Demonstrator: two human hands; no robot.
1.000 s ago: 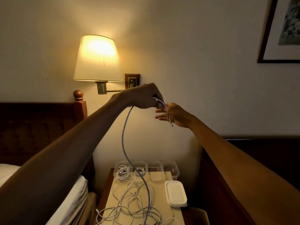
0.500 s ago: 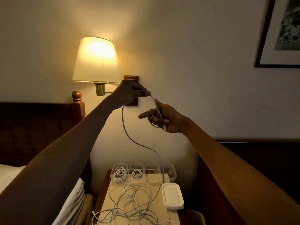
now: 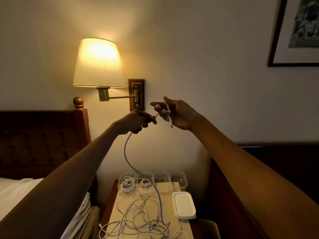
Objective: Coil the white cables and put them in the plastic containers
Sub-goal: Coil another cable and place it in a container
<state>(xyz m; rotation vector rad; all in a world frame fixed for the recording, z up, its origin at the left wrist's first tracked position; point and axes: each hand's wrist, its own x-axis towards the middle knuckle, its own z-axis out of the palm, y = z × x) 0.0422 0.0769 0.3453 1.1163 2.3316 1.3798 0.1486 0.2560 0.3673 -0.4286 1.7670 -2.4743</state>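
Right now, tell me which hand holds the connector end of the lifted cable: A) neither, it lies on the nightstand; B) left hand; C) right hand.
C: the connector hangs below the right hand, whose fingers hold the cable; the left hand grips it further along.

No legible text, labels, brands, numbers or signs found. Framed print (image 3: 303,23), above and to the right of the fingers (image 3: 156,105) of the right hand (image 3: 177,114): too blurred to read. White cable (image 3: 170,118), pinched in those fingers: markings too small to tell.
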